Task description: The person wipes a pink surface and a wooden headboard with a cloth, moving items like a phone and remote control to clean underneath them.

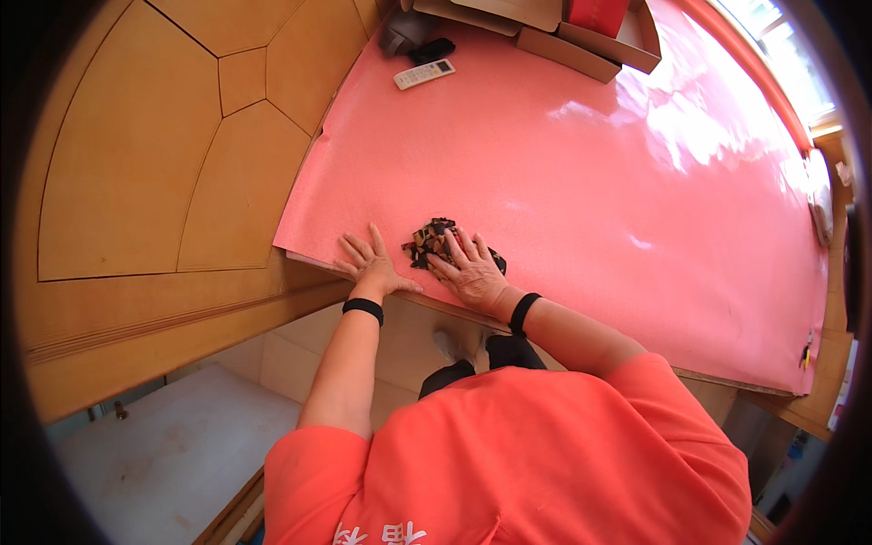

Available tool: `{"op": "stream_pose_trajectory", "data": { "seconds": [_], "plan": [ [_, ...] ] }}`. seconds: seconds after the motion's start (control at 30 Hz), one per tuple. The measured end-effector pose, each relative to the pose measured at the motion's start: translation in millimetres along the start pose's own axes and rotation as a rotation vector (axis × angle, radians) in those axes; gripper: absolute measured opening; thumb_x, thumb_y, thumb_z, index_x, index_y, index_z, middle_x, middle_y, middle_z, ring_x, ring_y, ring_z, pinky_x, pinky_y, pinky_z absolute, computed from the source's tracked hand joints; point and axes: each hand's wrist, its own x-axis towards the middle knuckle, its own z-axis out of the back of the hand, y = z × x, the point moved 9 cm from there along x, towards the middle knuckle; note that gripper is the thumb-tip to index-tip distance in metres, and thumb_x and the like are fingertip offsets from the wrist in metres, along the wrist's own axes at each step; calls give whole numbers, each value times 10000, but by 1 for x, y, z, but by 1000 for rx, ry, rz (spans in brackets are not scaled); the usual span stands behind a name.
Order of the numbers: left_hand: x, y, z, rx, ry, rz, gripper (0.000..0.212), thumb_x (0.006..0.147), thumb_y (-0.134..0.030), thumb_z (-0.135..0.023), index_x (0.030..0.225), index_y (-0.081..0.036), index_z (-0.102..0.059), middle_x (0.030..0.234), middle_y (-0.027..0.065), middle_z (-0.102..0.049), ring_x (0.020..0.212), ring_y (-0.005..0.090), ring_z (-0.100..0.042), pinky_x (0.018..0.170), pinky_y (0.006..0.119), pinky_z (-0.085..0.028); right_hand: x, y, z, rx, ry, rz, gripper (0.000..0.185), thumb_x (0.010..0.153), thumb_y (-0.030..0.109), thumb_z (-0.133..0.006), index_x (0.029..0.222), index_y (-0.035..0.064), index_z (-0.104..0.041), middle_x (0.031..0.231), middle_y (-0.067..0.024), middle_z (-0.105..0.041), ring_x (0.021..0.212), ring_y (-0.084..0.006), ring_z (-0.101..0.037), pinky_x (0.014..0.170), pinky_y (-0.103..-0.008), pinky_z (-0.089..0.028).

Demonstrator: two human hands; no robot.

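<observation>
A bunched cloth [428, 240] with a dark and tan pattern lies near the front edge of a table with a glossy pink cover [579, 204]. My right hand [470, 269] rests on the cloth, palm down, its fingers spread and pointing away from me; part of the cloth is hidden beneath it. To the left of the cloth, my left hand [373, 264] lies flat at the table's front edge with its fingers spread and nothing in it. Each wrist bears a black band.
Open cardboard boxes [569, 54] stand at the far side. A white remote control [424, 74] lies beside a dark object [432, 50] at the far left. Wooden panelling [129, 170] borders the table's left side. A small pen-like item [807, 351] lies near the right corner.
</observation>
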Motion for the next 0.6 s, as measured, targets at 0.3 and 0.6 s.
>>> {"op": "stream_pose_trajectory", "data": {
  "seconds": [0.3, 0.6],
  "plan": [
    [5, 0, -6, 160, 112, 62, 1449, 358, -675, -758, 1408, 4, -25, 1348, 376, 231, 1249, 460, 306, 958, 651, 117, 100, 4, -9, 87, -15, 254, 410, 906, 377, -388, 1274, 215, -469, 1387, -211, -289, 1278, -393, -263, 1026, -567, -194],
    [6, -4, -4, -12, 78, 85, 1595, 315, -483, -869, 1335, -35, 272, 1304, 375, 312, 1229, 428, 356, 974, 606, 146, 169, -92, -1, 22, 60, 93, 479, 892, 391, -425, 1342, 241, -365, 1425, -164, -253, 1321, -337, -214, 1050, -545, -160]
  ]
}}
